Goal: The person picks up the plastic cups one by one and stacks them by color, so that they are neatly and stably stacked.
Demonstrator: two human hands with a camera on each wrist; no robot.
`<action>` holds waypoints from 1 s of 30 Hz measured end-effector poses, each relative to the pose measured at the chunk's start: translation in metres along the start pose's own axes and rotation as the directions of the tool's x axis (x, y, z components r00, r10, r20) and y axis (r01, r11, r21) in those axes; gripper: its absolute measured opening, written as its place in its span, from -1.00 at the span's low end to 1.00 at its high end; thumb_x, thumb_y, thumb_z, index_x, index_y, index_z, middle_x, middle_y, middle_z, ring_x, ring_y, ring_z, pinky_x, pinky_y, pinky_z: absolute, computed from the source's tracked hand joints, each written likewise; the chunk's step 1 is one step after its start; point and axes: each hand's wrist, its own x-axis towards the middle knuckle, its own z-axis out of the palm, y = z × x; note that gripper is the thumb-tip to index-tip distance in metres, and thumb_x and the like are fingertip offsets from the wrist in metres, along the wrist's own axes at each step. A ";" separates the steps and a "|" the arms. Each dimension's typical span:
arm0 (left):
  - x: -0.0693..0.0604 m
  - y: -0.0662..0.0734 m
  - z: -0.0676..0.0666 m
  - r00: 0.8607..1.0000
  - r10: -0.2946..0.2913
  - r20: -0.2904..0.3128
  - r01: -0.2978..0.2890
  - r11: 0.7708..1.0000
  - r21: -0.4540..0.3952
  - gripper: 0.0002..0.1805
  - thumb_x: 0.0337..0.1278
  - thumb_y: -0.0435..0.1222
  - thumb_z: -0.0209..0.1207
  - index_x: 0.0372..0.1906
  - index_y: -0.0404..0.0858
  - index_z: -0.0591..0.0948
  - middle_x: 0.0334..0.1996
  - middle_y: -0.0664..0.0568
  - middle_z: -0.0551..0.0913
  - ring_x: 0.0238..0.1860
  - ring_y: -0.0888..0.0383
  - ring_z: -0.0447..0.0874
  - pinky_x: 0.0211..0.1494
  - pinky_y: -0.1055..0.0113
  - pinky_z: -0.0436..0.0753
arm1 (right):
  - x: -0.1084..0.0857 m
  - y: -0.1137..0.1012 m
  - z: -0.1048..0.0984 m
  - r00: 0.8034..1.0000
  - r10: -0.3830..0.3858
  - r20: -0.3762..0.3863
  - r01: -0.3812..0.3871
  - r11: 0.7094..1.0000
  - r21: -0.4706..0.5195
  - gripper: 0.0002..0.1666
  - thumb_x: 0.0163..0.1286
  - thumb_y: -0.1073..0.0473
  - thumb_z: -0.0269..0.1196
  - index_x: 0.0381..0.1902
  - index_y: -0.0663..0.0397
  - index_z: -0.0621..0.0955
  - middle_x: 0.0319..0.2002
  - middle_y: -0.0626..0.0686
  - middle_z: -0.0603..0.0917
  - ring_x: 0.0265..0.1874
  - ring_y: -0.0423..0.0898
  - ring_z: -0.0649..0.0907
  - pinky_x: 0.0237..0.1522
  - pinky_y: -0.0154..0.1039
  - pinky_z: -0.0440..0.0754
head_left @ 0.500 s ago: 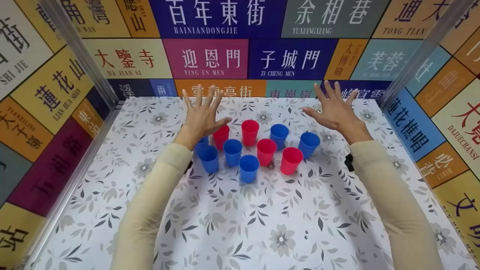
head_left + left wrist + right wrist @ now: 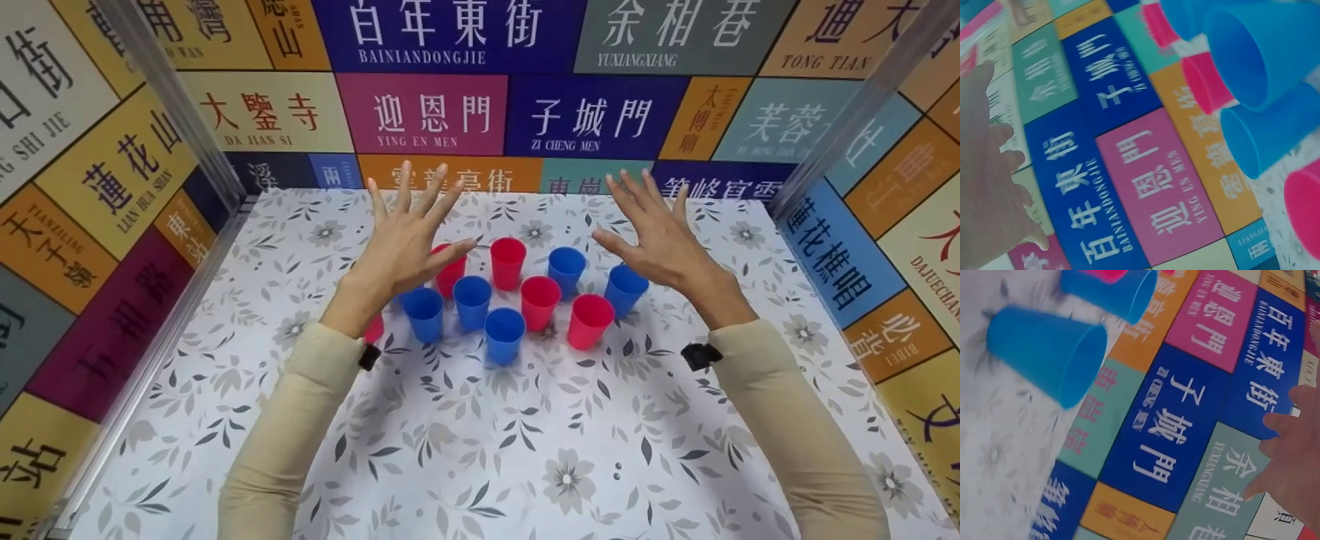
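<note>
Both hands are raised with fingers spread and hold nothing. In the head view my left hand (image 2: pixel 409 244) hovers over the left part of a group of red and blue plastic cups, nearest a red cup (image 2: pixel 452 279). My right hand (image 2: pixel 664 236) is above and beyond a blue cup (image 2: pixel 627 292) at the group's right end. Upright in the middle stand a front blue cup (image 2: pixel 505 337), another red cup (image 2: pixel 541 306) and several others. The left forearm partly hides a red cup (image 2: pixel 375 328). The left wrist view shows a large blue cup (image 2: pixel 1264 56) close by.
The cups stand on a white table (image 2: pixel 465 450) with a floral cover. Behind it rises a back wall (image 2: pixel 420 112) of coloured street-name panels, with side walls left and right. Clear plastic-like posts (image 2: pixel 844 124) mark the corners.
My right hand has shifted left and slightly toward me. The left wrist has moved left and back, uncovering part of a red cup. The cups stand in the same arrangement.
</note>
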 end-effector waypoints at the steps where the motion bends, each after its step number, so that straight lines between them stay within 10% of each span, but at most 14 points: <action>1: -0.003 0.001 0.000 1.000 -0.005 -0.021 0.005 1.000 -0.020 -0.07 0.30 0.35 -0.10 0.62 0.17 -0.16 0.66 0.08 -0.26 0.62 -0.28 -0.48 0.44 -0.52 -0.45 | -0.004 -0.002 0.002 1.000 0.005 -0.019 -0.004 0.999 0.050 -0.05 0.46 -0.46 -0.06 0.62 -0.36 -0.12 0.65 0.00 -0.11 0.64 0.12 -0.24 0.44 0.33 -0.66; 14: -0.051 -0.013 0.018 0.948 -0.237 -0.214 0.133 0.903 -0.410 -0.15 0.32 0.23 0.02 0.61 0.11 0.06 0.66 0.06 -0.14 0.63 -0.25 -0.48 0.48 -0.44 -0.50 | -0.026 -0.028 0.039 0.980 0.069 -0.186 0.006 0.925 0.379 -0.13 0.48 -0.26 0.10 0.61 -0.23 0.08 0.62 0.02 0.06 0.63 0.07 0.01 0.58 0.30 -0.20; 24: -0.081 -0.045 0.049 0.899 -0.413 -0.147 0.226 0.724 -0.652 -0.19 0.35 0.10 0.10 0.60 0.05 0.11 0.64 0.11 -0.03 0.66 -0.05 -0.42 0.59 -0.29 -0.40 | -0.041 -0.022 0.068 0.918 0.121 -0.378 0.111 0.836 0.537 -0.27 0.36 0.11 0.30 0.47 -0.03 0.38 0.43 0.05 0.42 0.46 -0.04 0.36 0.51 0.13 0.25; 30: -0.092 -0.061 0.065 0.862 -0.501 -0.080 0.289 0.615 -0.734 -0.26 0.37 0.10 0.10 0.56 0.07 0.19 0.60 0.05 0.13 0.65 0.00 -0.12 0.62 -0.27 -0.10 | -0.044 -0.009 0.084 0.936 0.152 -0.319 0.115 0.723 0.681 -0.28 0.34 0.29 0.29 0.44 0.10 0.40 0.39 0.07 0.48 0.42 -0.14 0.42 0.50 0.02 0.31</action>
